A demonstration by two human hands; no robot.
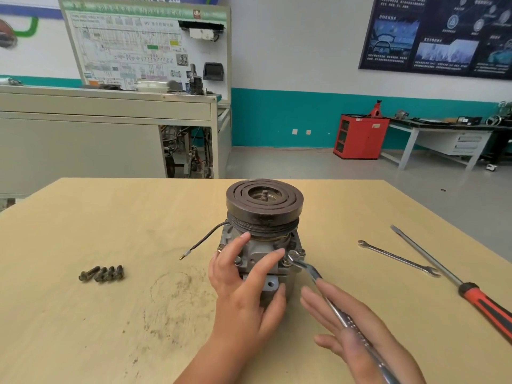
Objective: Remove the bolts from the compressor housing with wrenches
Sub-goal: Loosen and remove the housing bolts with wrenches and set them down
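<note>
Left hand [243,275] spread on compressor housing [257,252], steadying; right hand [357,328], fingers straight, pushes wrench [313,273] on 3 o'clock bolt [293,256].

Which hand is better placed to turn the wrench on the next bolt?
Right: the right hand lies along the wrench, whose head sits on a bolt; the left hand steadies the compressor housing.
</note>
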